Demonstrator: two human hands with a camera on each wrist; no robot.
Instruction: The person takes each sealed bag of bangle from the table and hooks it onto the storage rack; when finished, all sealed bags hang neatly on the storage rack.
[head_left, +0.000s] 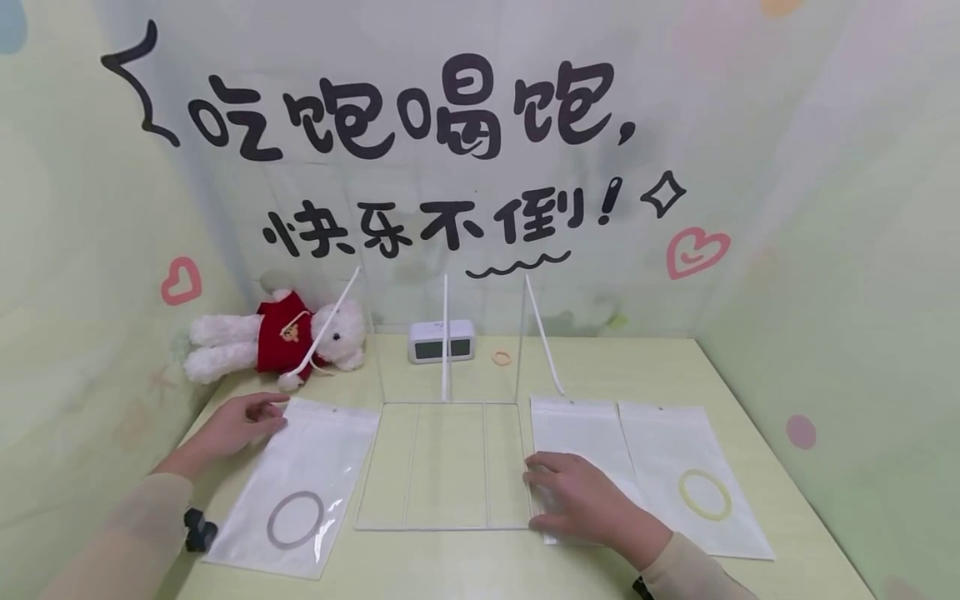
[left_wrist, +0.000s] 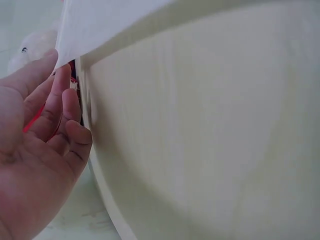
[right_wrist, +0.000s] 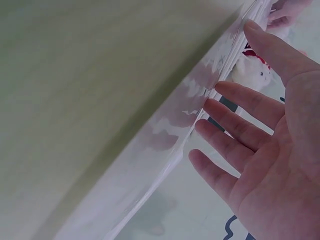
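Observation:
My left hand (head_left: 243, 423) pinches the top corner of a white, clear-fronted plastic bag (head_left: 322, 450) between thumb and forefinger. A grey ring (head_left: 272, 523) shows at this bag's lower part. On the right, my right hand (head_left: 581, 500) lies over a second bag (head_left: 577, 425), fingers extended and slightly spread in the right wrist view, fingertips right at the bag's edge; that hand hides much of it. A third bag (head_left: 660, 450) with a yellow ring (head_left: 684, 490) is beside it. Between my hands stands a white wire rack (head_left: 442, 528) with upward-slanting prongs.
At the back left, a white plush toy (head_left: 281, 337) in a red top lies on its side. A white digital clock (head_left: 420, 333) and a small orange ring (head_left: 495, 359) are behind the rack. Printed cloth walls (head_left: 795, 250) surround the table (head_left: 465, 571).

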